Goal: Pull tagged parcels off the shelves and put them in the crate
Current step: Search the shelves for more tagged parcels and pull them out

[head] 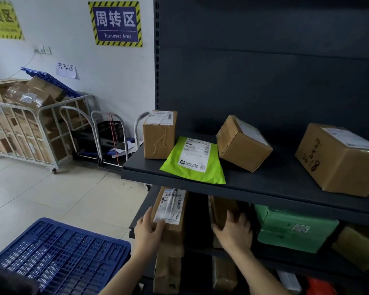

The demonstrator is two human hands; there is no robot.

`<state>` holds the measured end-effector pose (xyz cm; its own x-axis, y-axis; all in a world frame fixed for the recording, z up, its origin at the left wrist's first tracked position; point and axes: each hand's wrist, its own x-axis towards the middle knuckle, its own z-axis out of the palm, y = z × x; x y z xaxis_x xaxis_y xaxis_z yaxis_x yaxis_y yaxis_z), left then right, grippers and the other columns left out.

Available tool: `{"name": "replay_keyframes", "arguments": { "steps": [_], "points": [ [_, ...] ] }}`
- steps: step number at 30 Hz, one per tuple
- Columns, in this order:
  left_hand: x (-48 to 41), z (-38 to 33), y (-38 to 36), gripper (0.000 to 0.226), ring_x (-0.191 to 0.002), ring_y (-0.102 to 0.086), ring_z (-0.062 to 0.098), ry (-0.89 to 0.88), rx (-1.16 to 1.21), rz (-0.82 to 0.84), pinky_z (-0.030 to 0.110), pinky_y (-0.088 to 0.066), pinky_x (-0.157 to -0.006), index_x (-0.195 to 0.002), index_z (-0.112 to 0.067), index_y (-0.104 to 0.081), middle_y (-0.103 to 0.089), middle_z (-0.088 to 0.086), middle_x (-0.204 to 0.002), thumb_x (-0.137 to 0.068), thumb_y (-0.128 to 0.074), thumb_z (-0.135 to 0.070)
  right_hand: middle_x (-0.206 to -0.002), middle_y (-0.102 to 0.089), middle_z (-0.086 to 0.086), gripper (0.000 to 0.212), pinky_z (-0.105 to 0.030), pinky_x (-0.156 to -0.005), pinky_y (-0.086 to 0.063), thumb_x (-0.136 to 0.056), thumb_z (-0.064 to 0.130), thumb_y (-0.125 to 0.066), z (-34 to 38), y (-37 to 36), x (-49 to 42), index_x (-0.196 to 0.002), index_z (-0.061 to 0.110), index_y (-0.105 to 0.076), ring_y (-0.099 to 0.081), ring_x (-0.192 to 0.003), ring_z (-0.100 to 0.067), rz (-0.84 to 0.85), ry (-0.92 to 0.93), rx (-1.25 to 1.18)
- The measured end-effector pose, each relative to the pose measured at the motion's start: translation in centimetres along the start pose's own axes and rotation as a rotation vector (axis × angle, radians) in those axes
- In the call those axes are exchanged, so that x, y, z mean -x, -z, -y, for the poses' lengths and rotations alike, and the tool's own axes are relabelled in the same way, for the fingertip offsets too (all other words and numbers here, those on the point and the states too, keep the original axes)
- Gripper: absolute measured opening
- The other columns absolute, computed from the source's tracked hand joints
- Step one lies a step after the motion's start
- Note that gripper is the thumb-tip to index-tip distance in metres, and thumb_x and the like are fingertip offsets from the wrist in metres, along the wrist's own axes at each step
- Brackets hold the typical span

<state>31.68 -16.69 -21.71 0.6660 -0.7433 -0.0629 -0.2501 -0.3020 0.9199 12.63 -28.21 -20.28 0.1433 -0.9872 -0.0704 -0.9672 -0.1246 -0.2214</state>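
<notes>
On the second shelf a cardboard parcel (175,228) with a white label marked "9-1" sticks out at the left end. My left hand (148,227) grips its near left corner, thumb on the label. My right hand (234,232) holds the front edge of another brown parcel (221,208) standing further right on the same shelf. The blue plastic crate (60,252) sits low at the left of the shelves, upside down or with its gridded face toward me.
The upper shelf (254,186) carries three brown boxes and a green mailer bag (195,160). A green box (294,228) stands right of my right hand. More parcels lie on lower shelves. A cage cart (26,128) of cardboard and trolleys stand by the back wall.
</notes>
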Motion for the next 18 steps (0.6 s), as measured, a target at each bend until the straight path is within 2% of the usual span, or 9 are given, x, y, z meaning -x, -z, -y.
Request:
{"name": "replay_keyframes", "arguments": {
  "steps": [2, 4, 7, 9, 10, 12, 15, 16, 18],
  "points": [
    [0.4, -0.5, -0.6, 0.054, -0.136, -0.028, 0.029, -0.058, -0.132, -0.035, 0.045, -0.030, -0.108, -0.144, -0.020, -0.034, -0.034, 0.012, -0.145, -0.094, -0.053, -0.026, -0.140, -0.032, -0.018, 0.074, -0.039, -0.095, -0.043, -0.083, 0.061, -0.048, -0.9, -0.3, 0.0, -0.144, 0.027, -0.024, -0.039, -0.123, -0.035, 0.046, -0.035, -0.078],
    [1.2, -1.2, -1.1, 0.050, -0.137, -0.025, 0.027, -0.158, -0.256, -0.084, 0.041, -0.027, -0.109, -0.141, -0.018, -0.039, -0.033, 0.009, -0.146, -0.093, -0.053, -0.023, -0.132, -0.040, -0.017, 0.070, -0.037, -0.090, -0.046, -0.082, 0.053, -0.056, -1.7, -0.6, 0.2, -0.141, 0.025, -0.031, -0.045, -0.115, -0.035, 0.013, -0.052, -0.297],
    [2.6, -2.3, -2.2, 0.035, -0.124, -0.043, 0.022, -0.421, -0.270, -0.110, 0.033, -0.036, -0.102, -0.125, -0.012, -0.056, -0.050, 0.003, -0.128, -0.090, -0.056, -0.011, -0.129, -0.050, -0.015, 0.054, -0.043, -0.094, -0.046, -0.085, 0.034, -0.061, -2.7, -1.0, 0.8, -0.133, 0.016, -0.043, -0.051, -0.111, -0.032, 0.069, -0.204, -0.955],
    [4.0, -3.1, -3.4, 0.026, -0.107, -0.056, 0.011, -0.517, -0.254, 0.021, 0.018, -0.045, -0.092, -0.116, -0.016, -0.063, -0.056, -0.010, -0.109, -0.091, -0.055, -0.013, -0.127, -0.052, -0.012, 0.041, -0.043, -0.090, -0.045, -0.087, 0.030, -0.059, -3.3, -1.1, 1.7, -0.125, 0.015, -0.048, -0.051, -0.110, -0.030, 0.128, -0.373, -1.311],
    [4.6, -3.4, -4.4, 0.025, -0.103, -0.058, 0.006, -0.491, -0.238, 0.098, 0.010, -0.045, -0.086, -0.116, -0.018, -0.063, -0.057, -0.014, -0.104, -0.092, -0.054, -0.018, -0.125, -0.052, -0.011, 0.034, -0.041, -0.085, -0.045, -0.088, 0.028, -0.058, -3.6, -1.1, 2.2, -0.119, 0.016, -0.050, -0.051, -0.107, -0.029, 0.164, -0.441, -1.441],
    [5.3, -3.7, -6.4, 0.039, -0.112, -0.057, 0.008, -0.261, -0.114, 0.215, 0.004, -0.042, -0.086, -0.129, -0.016, -0.054, -0.059, -0.009, -0.116, -0.093, -0.053, -0.031, -0.120, -0.054, -0.012, 0.030, -0.039, -0.077, -0.046, -0.088, 0.027, -0.056, -4.2, -1.2, 3.0, -0.114, 0.014, -0.053, -0.052, -0.104, -0.030, 0.241, -0.528, -1.643],
    [5.1, -4.1, -9.0, 0.075, -0.131, -0.043, 0.023, 0.359, 0.295, 0.472, 0.033, -0.035, -0.107, -0.146, -0.012, -0.030, -0.045, 0.008, -0.143, -0.086, -0.059, -0.046, -0.113, -0.060, -0.020, 0.033, -0.040, -0.073, -0.049, -0.089, 0.028, -0.053, -5.3, -1.4, 4.0, -0.116, 0.009, -0.056, -0.057, -0.101, -0.032, 0.369, -0.556, -1.829],
    [5.0, -4.2, -9.6, 0.077, -0.128, -0.045, 0.026, 0.493, 0.450, 0.537, 0.039, -0.036, -0.105, -0.145, -0.013, -0.030, -0.046, 0.010, -0.141, -0.083, -0.063, -0.045, -0.113, -0.061, -0.021, 0.034, -0.041, -0.076, -0.050, -0.089, 0.028, -0.052, -5.5, -1.4, 4.2, -0.116, 0.008, -0.057, -0.057, -0.103, -0.033, 0.396, -0.550, -1.851],
    [4.7, -4.0, -10.5, 0.076, -0.114, -0.054, 0.027, 0.544, 0.558, 0.529, 0.040, -0.045, -0.096, -0.138, -0.009, -0.039, -0.055, 0.012, -0.128, -0.076, -0.072, -0.039, -0.115, -0.060, -0.021, 0.032, -0.041, -0.085, -0.047, -0.091, 0.027, -0.051, -5.8, -1.3, 4.2, -0.115, 0.006, -0.057, -0.055, -0.106, -0.032, 0.396, -0.563, -1.792]
  ]
}}
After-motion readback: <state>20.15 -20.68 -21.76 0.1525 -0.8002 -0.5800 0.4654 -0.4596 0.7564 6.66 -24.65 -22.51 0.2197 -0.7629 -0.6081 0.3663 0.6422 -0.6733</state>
